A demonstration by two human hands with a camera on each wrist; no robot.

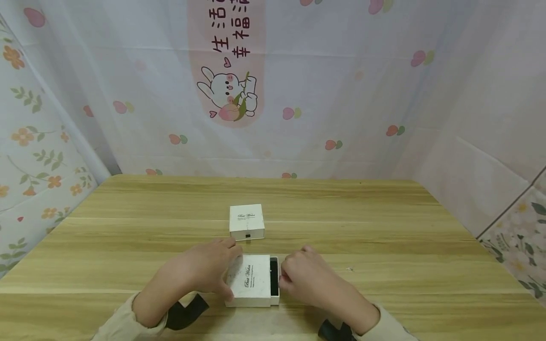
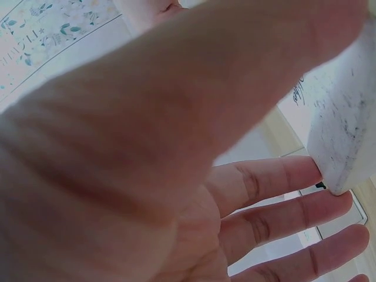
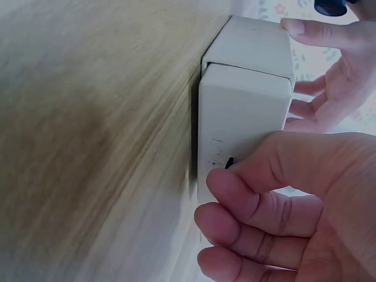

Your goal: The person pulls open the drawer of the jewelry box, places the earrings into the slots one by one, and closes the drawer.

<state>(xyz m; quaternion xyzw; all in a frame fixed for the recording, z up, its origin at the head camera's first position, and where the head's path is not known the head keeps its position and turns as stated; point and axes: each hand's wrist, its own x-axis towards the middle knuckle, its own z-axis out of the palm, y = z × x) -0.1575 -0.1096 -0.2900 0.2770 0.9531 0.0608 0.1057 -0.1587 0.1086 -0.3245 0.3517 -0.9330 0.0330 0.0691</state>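
A white drawer-style gift box (image 1: 256, 270) printed "Best Wishes" lies on the table before me. Its inner drawer (image 1: 275, 300) sticks partly out to the right and shows a black lining. My left hand (image 1: 209, 267) holds the outer sleeve, thumb at the near edge and fingers at the far edge. At the drawer's end, my right hand (image 1: 304, 277) pinches a small black pull tab (image 3: 230, 163) between thumb and forefinger. What lies deeper in the drawer is hidden by the sleeve.
Behind it stands a second, closed white box (image 1: 246, 220) with a black tab facing me. A tiny shiny piece (image 1: 350, 269) lies on the wooden table (image 1: 384, 227) to the right. Printed curtains hang at the back and sides.
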